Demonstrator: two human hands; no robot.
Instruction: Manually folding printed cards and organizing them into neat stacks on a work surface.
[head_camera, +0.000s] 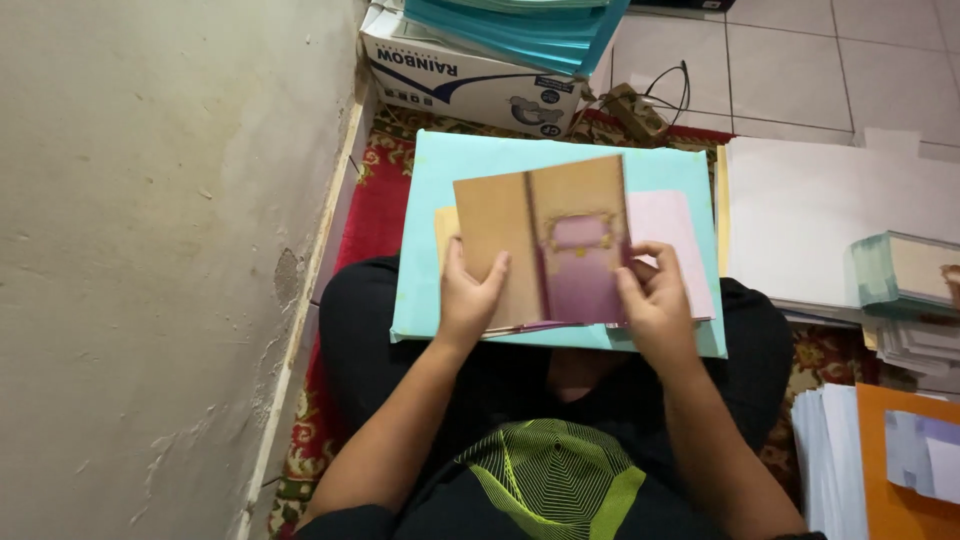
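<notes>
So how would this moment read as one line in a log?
left hand: grips brown cover | right hand: on its purple panel | pink sheet beneath | light blue board on lap

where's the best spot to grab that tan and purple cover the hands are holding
Probably the tan and purple cover by its two side edges near the bottom, coming from the person's side. It lies opened out on the light blue sheet; the left hand and right hand already pinch there.

- Booklet cover (545, 240) lies on a paper sheet (440, 200) across the lap.
- Cardboard box (470, 75) behind the sheet, folders (520, 30) stacked on it.
- Paper stacks (830, 210) to the right.
- Wall (150, 250) to the left.
</notes>
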